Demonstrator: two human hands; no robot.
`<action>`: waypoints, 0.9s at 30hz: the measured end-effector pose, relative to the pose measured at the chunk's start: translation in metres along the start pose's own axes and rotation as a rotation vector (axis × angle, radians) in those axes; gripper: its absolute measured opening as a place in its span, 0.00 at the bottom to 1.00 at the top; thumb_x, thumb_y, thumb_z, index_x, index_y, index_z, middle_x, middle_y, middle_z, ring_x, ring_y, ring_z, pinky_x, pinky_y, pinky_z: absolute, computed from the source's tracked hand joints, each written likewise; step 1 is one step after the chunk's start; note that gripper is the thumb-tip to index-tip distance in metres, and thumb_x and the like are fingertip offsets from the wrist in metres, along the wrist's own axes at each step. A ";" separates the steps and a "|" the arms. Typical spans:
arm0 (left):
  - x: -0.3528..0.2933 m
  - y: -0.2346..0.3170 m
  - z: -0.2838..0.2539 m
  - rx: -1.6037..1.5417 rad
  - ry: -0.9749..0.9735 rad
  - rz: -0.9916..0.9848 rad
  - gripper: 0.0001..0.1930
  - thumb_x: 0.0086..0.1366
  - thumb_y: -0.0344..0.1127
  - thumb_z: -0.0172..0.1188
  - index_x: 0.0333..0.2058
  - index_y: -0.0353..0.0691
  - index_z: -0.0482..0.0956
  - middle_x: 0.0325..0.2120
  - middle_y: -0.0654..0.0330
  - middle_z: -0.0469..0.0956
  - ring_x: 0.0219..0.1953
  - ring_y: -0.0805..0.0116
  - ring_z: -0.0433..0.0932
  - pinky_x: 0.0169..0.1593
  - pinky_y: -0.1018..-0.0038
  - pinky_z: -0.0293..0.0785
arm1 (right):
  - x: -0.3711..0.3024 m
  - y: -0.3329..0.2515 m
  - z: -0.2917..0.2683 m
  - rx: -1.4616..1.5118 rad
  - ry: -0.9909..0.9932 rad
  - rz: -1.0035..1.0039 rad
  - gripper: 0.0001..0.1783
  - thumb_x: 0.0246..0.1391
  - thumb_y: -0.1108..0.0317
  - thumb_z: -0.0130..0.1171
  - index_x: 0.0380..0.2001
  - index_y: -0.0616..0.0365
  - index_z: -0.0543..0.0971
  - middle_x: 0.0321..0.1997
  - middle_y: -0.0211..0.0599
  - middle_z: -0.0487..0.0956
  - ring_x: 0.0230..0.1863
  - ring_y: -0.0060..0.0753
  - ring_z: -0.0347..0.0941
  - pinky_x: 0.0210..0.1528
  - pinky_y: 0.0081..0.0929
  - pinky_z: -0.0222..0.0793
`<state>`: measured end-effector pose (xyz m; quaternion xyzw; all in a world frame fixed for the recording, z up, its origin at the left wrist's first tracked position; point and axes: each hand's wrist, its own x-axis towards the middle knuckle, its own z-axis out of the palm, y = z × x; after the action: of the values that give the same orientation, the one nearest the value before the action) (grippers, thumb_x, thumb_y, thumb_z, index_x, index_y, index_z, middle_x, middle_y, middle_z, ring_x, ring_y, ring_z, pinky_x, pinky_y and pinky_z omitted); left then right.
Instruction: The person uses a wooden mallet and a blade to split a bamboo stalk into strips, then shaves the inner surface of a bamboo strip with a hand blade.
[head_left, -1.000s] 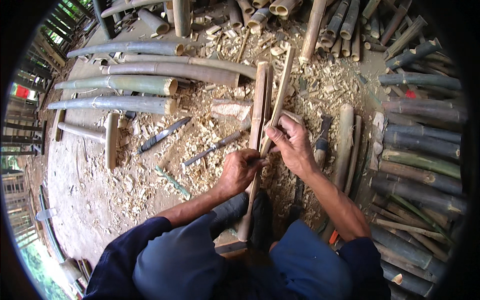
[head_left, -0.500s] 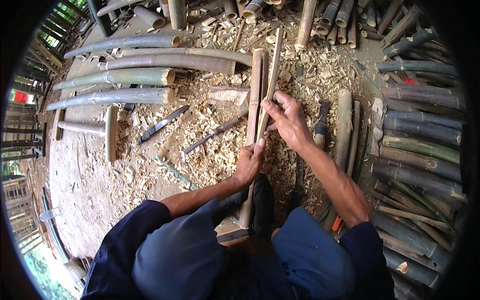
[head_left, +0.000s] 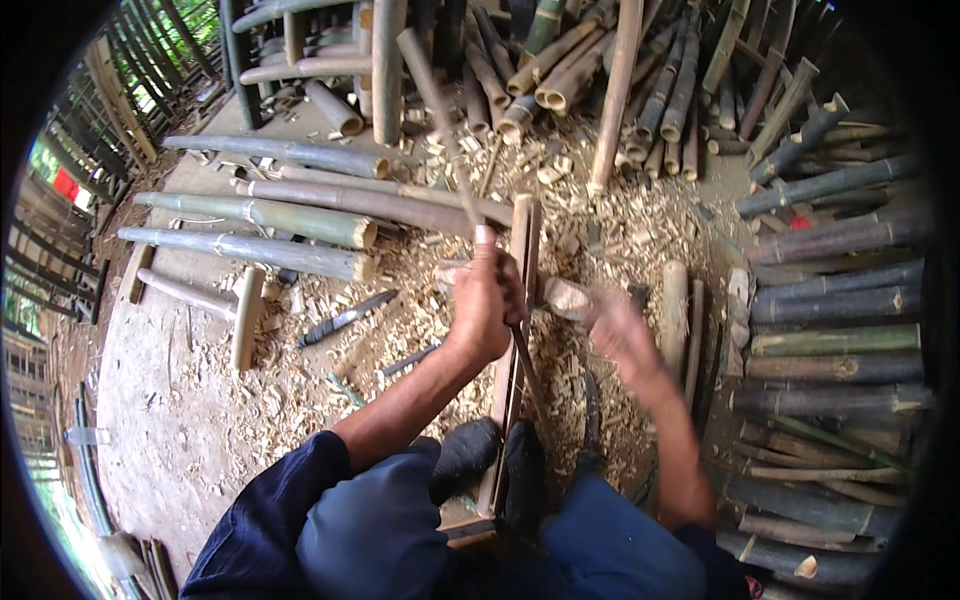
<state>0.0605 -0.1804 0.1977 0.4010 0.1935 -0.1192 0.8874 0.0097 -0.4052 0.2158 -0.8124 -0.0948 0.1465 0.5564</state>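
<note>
My left hand (head_left: 487,305) is closed round a long thin bamboo strip (head_left: 436,105). The strip slants from the upper left down across a split bamboo pole (head_left: 517,375), its upper part blurred. That pole leans between my dark-shod feet, a long slot along it. Smeared by motion, my right hand (head_left: 628,335) is right of the pole, beside the pale end of a wooden block (head_left: 568,297); whether its fingers grip the block I cannot make out. Below that hand lies a dark curved blade (head_left: 591,410). A knife with a dark wrapped handle (head_left: 345,319) lies on the left.
Wood chips (head_left: 640,232) cover the ground around the pole. Several bamboo lengths (head_left: 255,215) lie at the left, near a low wooden stand (head_left: 247,320). Bamboo stacks (head_left: 835,340) line the right side, with more bamboo (head_left: 575,75) at the back.
The bamboo strip, formerly against the pole in both hands, is now tilted left in my left hand alone. My right hand has let go and moved right and down. The view has tilted upward.
</note>
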 end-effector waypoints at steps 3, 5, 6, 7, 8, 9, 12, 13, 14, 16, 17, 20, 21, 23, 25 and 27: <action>0.020 0.020 -0.031 -0.257 -0.109 0.073 0.25 0.77 0.60 0.46 0.29 0.46 0.67 0.18 0.70 0.61 0.19 0.76 0.62 0.23 0.76 0.61 | -0.031 0.058 0.036 -0.145 -0.498 0.140 0.33 0.69 0.43 0.54 0.56 0.67 0.73 0.51 0.50 0.81 0.52 0.41 0.79 0.54 0.37 0.77; 0.017 0.018 -0.023 -0.197 -0.010 0.133 0.23 0.77 0.58 0.48 0.32 0.44 0.70 0.21 0.67 0.68 0.24 0.73 0.68 0.30 0.73 0.68 | -0.047 0.064 0.049 0.086 -0.373 0.256 0.26 0.70 0.47 0.55 0.48 0.65 0.77 0.36 0.40 0.81 0.39 0.33 0.78 0.43 0.33 0.76; 0.016 0.016 -0.019 -0.171 0.035 0.157 0.22 0.77 0.57 0.49 0.34 0.43 0.72 0.23 0.65 0.71 0.26 0.71 0.72 0.34 0.72 0.71 | -0.051 0.064 0.052 0.198 -0.302 0.318 0.23 0.71 0.50 0.55 0.44 0.64 0.79 0.28 0.35 0.81 0.32 0.29 0.78 0.38 0.31 0.75; 0.015 0.009 -0.026 -0.104 -0.026 0.164 0.20 0.74 0.53 0.56 0.43 0.39 0.75 0.31 0.59 0.78 0.35 0.65 0.78 0.45 0.66 0.74 | -0.051 0.055 0.054 0.289 -0.239 0.264 0.17 0.72 0.58 0.53 0.38 0.63 0.77 0.21 0.27 0.75 0.23 0.20 0.71 0.28 0.23 0.70; 0.005 0.000 -0.026 0.013 -0.034 0.137 0.23 0.71 0.50 0.61 0.51 0.35 0.75 0.35 0.59 0.80 0.39 0.65 0.78 0.51 0.63 0.72 | -0.049 0.057 0.051 0.245 -0.227 0.269 0.17 0.72 0.58 0.53 0.37 0.62 0.77 0.21 0.27 0.74 0.23 0.19 0.70 0.27 0.24 0.70; -0.003 -0.017 -0.031 0.188 -0.059 0.091 0.24 0.69 0.48 0.64 0.53 0.33 0.75 0.35 0.59 0.81 0.38 0.67 0.79 0.47 0.65 0.73 | -0.046 0.059 0.047 0.202 -0.214 0.273 0.17 0.72 0.58 0.53 0.37 0.62 0.76 0.21 0.26 0.73 0.22 0.19 0.69 0.27 0.24 0.69; -0.023 -0.050 -0.059 0.500 -0.375 -0.077 0.23 0.65 0.39 0.71 0.52 0.29 0.78 0.35 0.59 0.82 0.31 0.75 0.78 0.34 0.76 0.72 | -0.031 0.056 0.049 0.201 -0.226 0.296 0.15 0.73 0.58 0.53 0.37 0.61 0.75 0.19 0.24 0.69 0.21 0.18 0.67 0.24 0.24 0.67; -0.028 -0.057 -0.059 0.438 -0.361 -0.036 0.15 0.65 0.34 0.71 0.45 0.31 0.81 0.28 0.60 0.81 0.22 0.79 0.74 0.24 0.80 0.66 | -0.026 0.051 0.053 0.183 -0.249 0.291 0.15 0.73 0.58 0.52 0.38 0.60 0.75 0.19 0.24 0.69 0.21 0.17 0.66 0.24 0.24 0.67; -0.025 -0.056 -0.056 0.548 -0.306 0.017 0.10 0.66 0.33 0.69 0.41 0.33 0.83 0.23 0.61 0.80 0.17 0.79 0.70 0.21 0.79 0.64 | -0.023 0.047 0.053 0.158 -0.262 0.283 0.15 0.73 0.58 0.52 0.39 0.60 0.74 0.19 0.23 0.68 0.20 0.17 0.66 0.24 0.23 0.66; -0.010 -0.041 -0.049 0.508 -0.265 0.026 0.08 0.68 0.32 0.67 0.39 0.33 0.83 0.21 0.60 0.79 0.15 0.78 0.67 0.19 0.79 0.62 | -0.018 0.053 0.053 0.169 -0.172 0.199 0.24 0.72 0.49 0.52 0.52 0.61 0.72 0.30 0.35 0.77 0.31 0.27 0.75 0.33 0.30 0.75; 0.010 -0.030 -0.058 0.502 -0.254 0.097 0.08 0.70 0.33 0.64 0.39 0.32 0.82 0.21 0.60 0.79 0.15 0.78 0.66 0.18 0.79 0.61 | -0.012 0.055 0.058 0.124 -0.091 0.113 0.27 0.71 0.46 0.51 0.55 0.62 0.71 0.34 0.39 0.78 0.35 0.31 0.77 0.36 0.33 0.77; 0.084 0.061 -0.068 0.772 -0.034 0.413 0.16 0.76 0.45 0.55 0.39 0.36 0.81 0.27 0.60 0.79 0.21 0.76 0.69 0.24 0.78 0.68 | -0.014 0.056 0.043 -0.060 0.098 0.122 0.33 0.70 0.45 0.53 0.62 0.63 0.69 0.44 0.45 0.80 0.45 0.36 0.78 0.46 0.35 0.77; 0.120 0.091 -0.090 0.601 -0.042 0.453 0.20 0.74 0.51 0.57 0.43 0.38 0.81 0.31 0.60 0.81 0.28 0.75 0.74 0.32 0.74 0.73 | -0.019 0.063 0.040 0.100 0.086 0.184 0.29 0.71 0.48 0.53 0.61 0.62 0.71 0.43 0.41 0.79 0.43 0.31 0.77 0.45 0.31 0.76; 0.144 0.129 -0.105 0.751 0.129 0.548 0.30 0.66 0.56 0.67 0.47 0.30 0.79 0.34 0.55 0.81 0.33 0.69 0.79 0.36 0.71 0.81 | -0.034 0.075 0.039 0.329 0.155 0.334 0.18 0.72 0.59 0.54 0.53 0.63 0.76 0.35 0.30 0.77 0.35 0.19 0.73 0.36 0.23 0.71; 0.147 0.128 -0.123 0.906 0.141 0.553 0.22 0.67 0.49 0.68 0.43 0.31 0.82 0.32 0.53 0.83 0.30 0.69 0.79 0.35 0.72 0.80 | -0.050 0.107 0.037 0.193 0.126 0.350 0.16 0.70 0.59 0.56 0.48 0.61 0.79 0.33 0.29 0.78 0.33 0.20 0.73 0.36 0.23 0.72; 0.129 0.085 -0.153 1.054 0.092 0.483 0.16 0.66 0.43 0.67 0.40 0.33 0.84 0.32 0.54 0.85 0.30 0.69 0.82 0.35 0.71 0.80 | -0.062 0.137 0.044 0.027 0.170 0.371 0.14 0.68 0.60 0.58 0.41 0.62 0.80 0.29 0.33 0.79 0.29 0.28 0.76 0.35 0.29 0.72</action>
<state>0.1690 -0.0162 0.1053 0.8262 0.0493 0.0239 0.5607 -0.0647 -0.4358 0.0809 -0.8178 0.1056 0.1786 0.5368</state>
